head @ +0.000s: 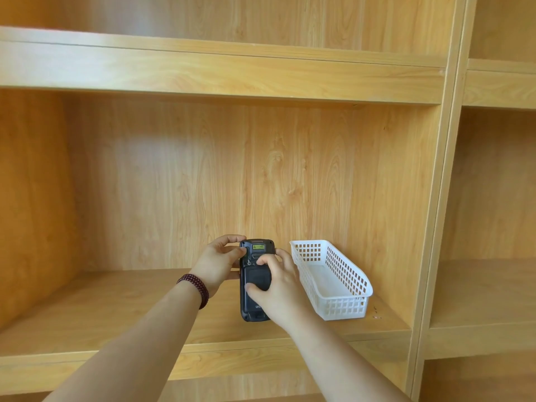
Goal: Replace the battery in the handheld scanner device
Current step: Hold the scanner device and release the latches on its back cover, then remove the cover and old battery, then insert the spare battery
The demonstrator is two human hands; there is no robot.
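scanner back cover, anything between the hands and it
Nothing visible does. Both hands are already on the scanner, which lies back side up on the shelf: the left hand grips its upper left edge, the right hand has fingers on the back cover. The white basket sits to the right.

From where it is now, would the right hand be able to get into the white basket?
Probably yes. The right hand grips the scanner just left of the basket, whose top is open. Nothing lies between them, but the hand must let go of the scanner first.
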